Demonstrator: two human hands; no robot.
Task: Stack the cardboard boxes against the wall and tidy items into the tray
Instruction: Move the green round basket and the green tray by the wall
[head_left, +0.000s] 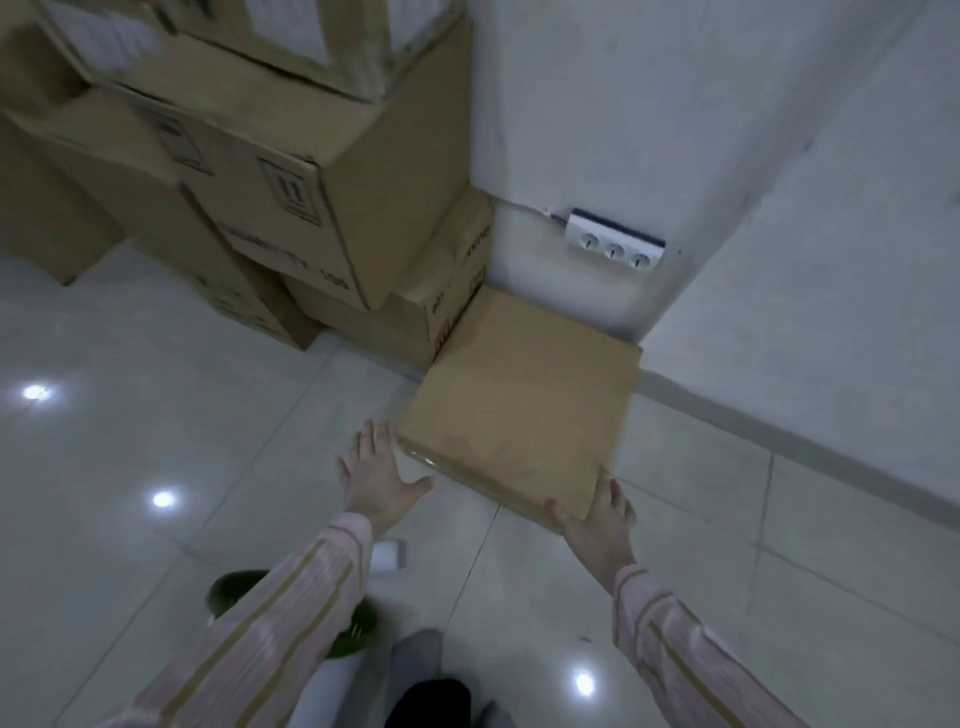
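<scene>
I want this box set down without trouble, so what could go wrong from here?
The flat box is touched only by the right hand at its near corner; the left hand is open beside it, so it may tip or slide. Its far edge sits just below the power strip on the wall and could knock it. The pile of boxes beside it looks uneven.

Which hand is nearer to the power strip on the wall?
Right. The right hand grips the flat box's near corner, below the power strip; the left hand is spread open off the box's left edge, farther away.
</scene>
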